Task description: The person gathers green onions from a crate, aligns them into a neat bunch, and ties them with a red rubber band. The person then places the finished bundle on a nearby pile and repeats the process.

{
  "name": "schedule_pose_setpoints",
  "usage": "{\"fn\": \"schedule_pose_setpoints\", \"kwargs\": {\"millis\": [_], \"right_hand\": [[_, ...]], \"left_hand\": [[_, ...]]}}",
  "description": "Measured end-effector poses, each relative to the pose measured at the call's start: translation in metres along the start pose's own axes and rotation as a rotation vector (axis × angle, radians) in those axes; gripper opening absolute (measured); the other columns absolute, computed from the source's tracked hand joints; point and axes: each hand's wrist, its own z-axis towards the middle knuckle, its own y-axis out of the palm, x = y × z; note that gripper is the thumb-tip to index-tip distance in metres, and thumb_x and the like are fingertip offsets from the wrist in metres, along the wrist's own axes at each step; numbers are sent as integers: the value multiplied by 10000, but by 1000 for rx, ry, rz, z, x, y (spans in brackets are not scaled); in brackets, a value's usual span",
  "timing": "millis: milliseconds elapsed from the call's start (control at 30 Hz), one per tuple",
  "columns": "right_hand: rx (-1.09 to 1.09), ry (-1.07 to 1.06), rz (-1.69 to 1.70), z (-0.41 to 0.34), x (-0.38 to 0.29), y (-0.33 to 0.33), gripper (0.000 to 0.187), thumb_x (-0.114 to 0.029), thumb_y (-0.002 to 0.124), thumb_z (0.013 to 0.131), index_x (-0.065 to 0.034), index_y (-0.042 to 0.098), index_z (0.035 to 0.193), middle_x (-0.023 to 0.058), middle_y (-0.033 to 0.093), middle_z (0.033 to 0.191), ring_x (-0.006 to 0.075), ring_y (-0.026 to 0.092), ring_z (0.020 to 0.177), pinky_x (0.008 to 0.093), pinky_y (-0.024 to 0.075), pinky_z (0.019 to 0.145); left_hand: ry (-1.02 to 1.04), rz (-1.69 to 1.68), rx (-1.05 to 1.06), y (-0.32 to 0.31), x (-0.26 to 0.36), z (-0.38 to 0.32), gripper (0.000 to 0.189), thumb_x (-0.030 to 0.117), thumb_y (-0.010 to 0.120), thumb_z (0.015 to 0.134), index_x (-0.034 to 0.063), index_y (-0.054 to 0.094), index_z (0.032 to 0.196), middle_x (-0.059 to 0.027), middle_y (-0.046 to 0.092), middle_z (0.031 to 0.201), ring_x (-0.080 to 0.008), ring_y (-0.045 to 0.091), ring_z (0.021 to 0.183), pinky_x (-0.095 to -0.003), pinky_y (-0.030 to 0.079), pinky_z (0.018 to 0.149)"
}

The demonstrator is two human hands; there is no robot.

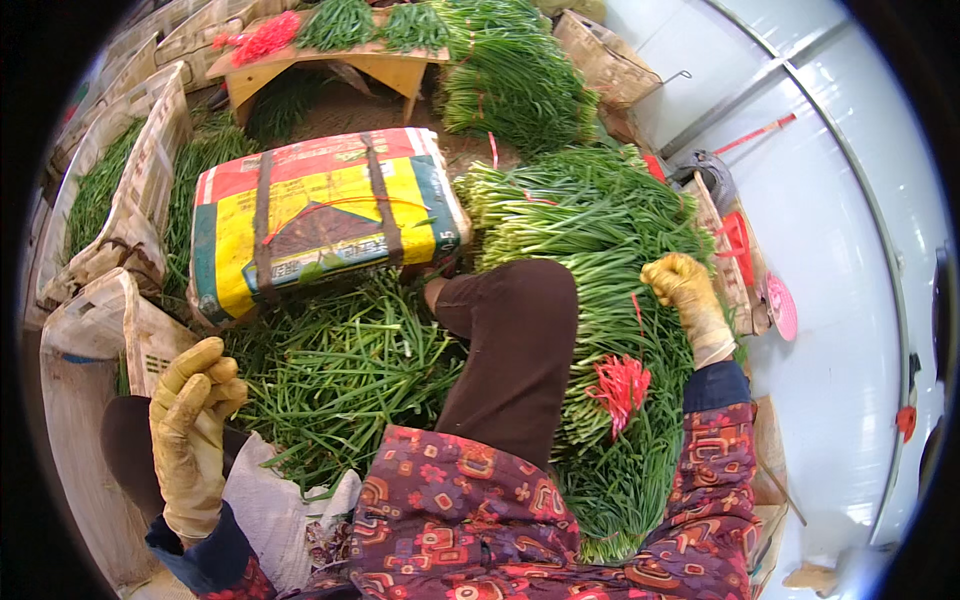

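Note:
My left hand [196, 435], in a stained yellowish glove, is raised at the left above my knee. Its fingers are apart and partly bent, with nothing seen in them. My right hand [681, 300], gloved alike, is curled into a fist over the stacked bundles of Chinese chives [600, 225] at my right; nothing shows in it. A bunch of red ties [621, 386] lies on these bundles below that hand. Loose chives [352, 367] are heaped before me, between my legs. Beyond the heap lies a full red, yellow and green printed sack [322, 217] with dark straps around it.
Plastic crates [124, 195] line the left side, one holding chives. A low wooden bench [330, 60] at the back bears chives and pink-red ties [266, 37]. More bundles [517, 82] are stacked beside it. A pale wall [832, 315] runs along the right.

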Motion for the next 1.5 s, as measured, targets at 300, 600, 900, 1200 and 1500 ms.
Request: {"fn": "schedule_pose_setpoints", "kwargs": {"millis": [300, 600, 900, 1200, 1500], "right_hand": [[-121, 232, -417, -30, 106, -15, 318, -334, 825, 843, -44, 736, 936, 87, 742, 862, 193, 665, 794, 342, 522, 764], [-117, 86, -187, -52, 105, 9, 291, -260, 805, 902, -18, 730, 1044, 39, 733, 925, 130, 632, 787, 285, 514, 761], [155, -367, -8, -45, -1, 63, 170, -151, 649, 976, -14, 730, 916, 28, 645, 857, 168, 575, 756, 336, 465, 716], [-247, -807, -85, -20, -102, 216, 213, -108, 739, 962, -48, 617, 797, 0, 555, 725, 105, 475, 661, 283, 407, 633], [-636, -987, -248, -40, -159, 337, 106, -74, 762, 915, 5, 699, 883, 87, 662, 758, 208, 636, 722, 340, 496, 685]], "left_hand": [[115, -67, 69, 4, 20, -19, 415, 167, 620, 1018, -30, 591, 1382, -112, 730, 1160, -182, 723, 953, -303, 590, 874], [376, -11, 333, -50, 69, -93, 508, 254, 540, 1071, 1, 480, 1508, -74, 647, 1304, -143, 631, 1098, -326, 495, 1043], [502, -132, 385, -148, 57, -168, 553, 309, 561, 1051, -30, 507, 1484, -141, 694, 1316, -254, 682, 1130, -422, 512, 1037], [242, -133, 920, -204, 10, -220, 482, 249, 746, 921, 54, 625, 1344, -99, 714, 1220, -250, 683, 1085, -411, 546, 966], [-292, 182, 1109, -331, -18, -244, 622, 355, 722, 939, 55, 537, 1451, -139, 592, 1448, -364, 476, 1381, -524, 363, 1128]]}}
